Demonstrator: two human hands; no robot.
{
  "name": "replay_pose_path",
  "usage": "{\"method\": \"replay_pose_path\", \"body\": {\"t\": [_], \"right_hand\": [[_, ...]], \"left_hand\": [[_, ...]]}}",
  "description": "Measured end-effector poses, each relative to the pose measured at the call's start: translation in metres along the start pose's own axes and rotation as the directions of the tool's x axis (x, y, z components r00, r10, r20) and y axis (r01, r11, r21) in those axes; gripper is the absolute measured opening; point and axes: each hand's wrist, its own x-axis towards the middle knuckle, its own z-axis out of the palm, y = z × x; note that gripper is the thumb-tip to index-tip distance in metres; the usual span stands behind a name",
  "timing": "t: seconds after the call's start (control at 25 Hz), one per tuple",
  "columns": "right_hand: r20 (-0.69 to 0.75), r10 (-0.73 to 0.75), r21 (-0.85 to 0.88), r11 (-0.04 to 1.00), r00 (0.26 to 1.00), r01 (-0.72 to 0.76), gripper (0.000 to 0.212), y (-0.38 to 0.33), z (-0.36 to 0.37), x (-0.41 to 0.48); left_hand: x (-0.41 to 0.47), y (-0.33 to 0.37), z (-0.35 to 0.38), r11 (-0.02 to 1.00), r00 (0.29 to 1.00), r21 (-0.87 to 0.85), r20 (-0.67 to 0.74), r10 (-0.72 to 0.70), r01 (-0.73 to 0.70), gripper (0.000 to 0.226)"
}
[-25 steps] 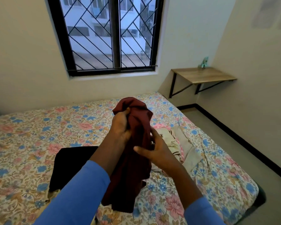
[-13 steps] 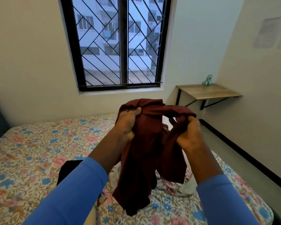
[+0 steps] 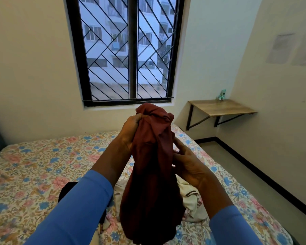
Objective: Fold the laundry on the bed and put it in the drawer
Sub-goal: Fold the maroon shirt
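At mid-frame the left hand point(image 3: 129, 131) is raised, forearm angled upward, its grip closed tight round the bunched top of the maroon garment point(image 3: 152, 174), which hangs above the bed point(image 3: 34, 165). Lower and to the right, the right hand point(image 3: 185, 165) pinches the cloth's side edge.

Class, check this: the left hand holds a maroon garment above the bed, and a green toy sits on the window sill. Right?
No: the head view shows the green toy on the wooden shelf instead. The left hand does hold the maroon garment above the bed.
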Motion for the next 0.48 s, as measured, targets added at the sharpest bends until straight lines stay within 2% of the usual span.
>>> {"method": "replay_pose_path", "body": {"t": [0.08,0.12,0.16,0.2,0.24,0.28,0.32,0.36,0.44,0.48], "right_hand": [[-0.036,-0.031,-0.125,0.992,0.999,0.026,0.047,-0.007,0.007,-0.003],[-0.101,-0.087,-0.244,0.968,0.991,0.060,0.034,-0.012,0.009,-0.004],[-0.155,-0.164,-0.431,0.898,0.974,0.083,0.019,-0.020,0.010,-0.004],[-0.178,-0.247,-0.644,0.761,0.953,0.077,0.008,-0.026,0.010,-0.004],[-0.180,-0.334,-0.837,0.545,0.925,0.034,0.017,-0.031,0.010,-0.004],[-0.164,-0.411,-0.954,0.296,0.897,-0.039,0.025,-0.035,0.010,-0.005],[-0.143,-0.466,-0.989,0.094,0.873,-0.112,0.027,-0.039,0.013,-0.007],[-0.129,-0.502,-0.987,-0.021,0.855,-0.161,0.025,-0.040,0.016,-0.008],[-0.110,-0.525,-0.978,-0.096,0.844,-0.188,0.016,-0.043,0.026,-0.012],[-0.096,-0.527,-0.972,-0.131,0.844,-0.193,0.020,-0.044,0.031,-0.014]], "left_hand": [[0.009,0.000,-0.002,1.000,1.000,-0.001,0.009,-0.014,0.014,0.014],[0.012,-0.001,-0.003,1.000,1.000,-0.001,0.000,-0.027,0.027,0.014],[0.016,-0.001,-0.005,0.999,0.999,0.022,-0.021,-0.033,0.034,0.013],[0.019,-0.003,-0.007,0.997,0.999,0.072,-0.048,-0.021,0.025,0.012],[0.021,-0.004,-0.010,0.988,0.997,0.155,-0.076,0.003,0.009,0.013],[0.023,-0.008,-0.013,0.973,0.995,0.232,-0.100,0.029,-0.005,0.016],[0.025,-0.011,-0.015,0.956,0.993,0.294,-0.108,0.042,-0.009,0.019],[0.027,-0.016,-0.017,0.942,0.993,0.334,-0.109,0.043,-0.004,0.020],[0.029,-0.025,-0.018,0.900,0.995,0.436,-0.087,0.056,-0.012,0.022],[0.023,-0.029,-0.015,0.858,0.996,0.512,-0.054,0.076,-0.037,0.025]]}}
